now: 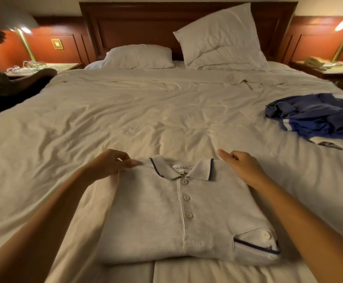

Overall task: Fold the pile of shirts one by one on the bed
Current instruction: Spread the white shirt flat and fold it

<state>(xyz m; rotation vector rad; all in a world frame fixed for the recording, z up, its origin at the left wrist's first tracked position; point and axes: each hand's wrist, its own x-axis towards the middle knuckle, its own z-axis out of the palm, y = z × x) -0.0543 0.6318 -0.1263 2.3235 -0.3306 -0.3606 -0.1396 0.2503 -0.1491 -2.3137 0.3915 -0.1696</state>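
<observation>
A grey polo shirt [160,217] with navy trim lies folded into a rectangle at the near edge of the bed [146,119], collar away from me and buttons up. My left hand [111,164] pinches the shirt's far left shoulder corner. At the far right shoulder, my right hand [244,166] hovers with fingers loosely curled and thumb out, holding nothing that I can see. A crumpled pile of blue shirts [317,117] sits at the bed's right side, with a white and blue garment under it.
Two white pillows [217,39] lean at the wooden headboard. Nightstands with brass lamps flank the bed, the right one [337,70] bearing a telephone. Another person [1,78] is at the left nightstand. The white duvet between the folded shirt and the pillows is rumpled.
</observation>
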